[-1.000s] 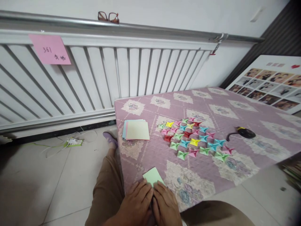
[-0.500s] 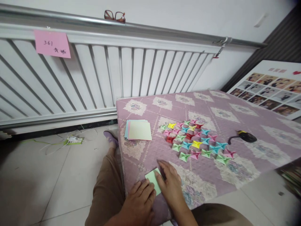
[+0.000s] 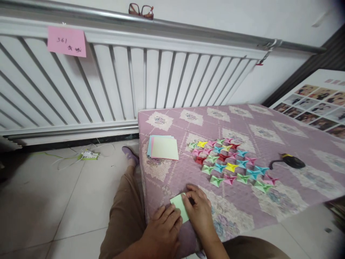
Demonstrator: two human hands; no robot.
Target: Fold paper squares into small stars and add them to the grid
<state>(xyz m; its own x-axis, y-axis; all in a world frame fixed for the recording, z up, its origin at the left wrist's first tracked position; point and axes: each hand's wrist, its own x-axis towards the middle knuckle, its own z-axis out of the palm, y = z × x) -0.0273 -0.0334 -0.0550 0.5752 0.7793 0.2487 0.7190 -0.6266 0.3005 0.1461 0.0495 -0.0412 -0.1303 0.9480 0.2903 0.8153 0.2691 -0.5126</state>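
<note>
Head view: the left hand (image 3: 165, 221) is lying palm down, its fingers nearly pressed together, and its fingertips are touching the lower left part of a light green paper (image 3: 180, 208). The right hand (image 3: 198, 208) is curving over the paper's right side, its thumb resting on the sheet and its index finger bending toward the thumb; whether the two are pinching the edge, I cannot tell. The green paper is lying flat between the two hands, near the corner of a desk (image 3: 185, 172) that is wearing a purple quilted cover with floral diamonds.

Beyond the left hand, a stack of paper sheets (image 3: 165, 147) is lying near the desk's left edge, a pale cream sheet on top and pink and blue ones showing beneath. Beyond the right hand and to its right, small folded paper pieces (image 3: 231, 167) in green, pink, red, blue and yellow are standing in slanting rows. Farther right of that hand, a black object with a yellow part (image 3: 293, 162) is lying on the cover.

Well beyond both hands, a white radiator (image 3: 164, 75) is lining the wall, a pink note (image 3: 67, 41) is hanging on it, and eyeglasses (image 3: 141, 11) are resting on the pipe (image 3: 188, 29) above.
</note>
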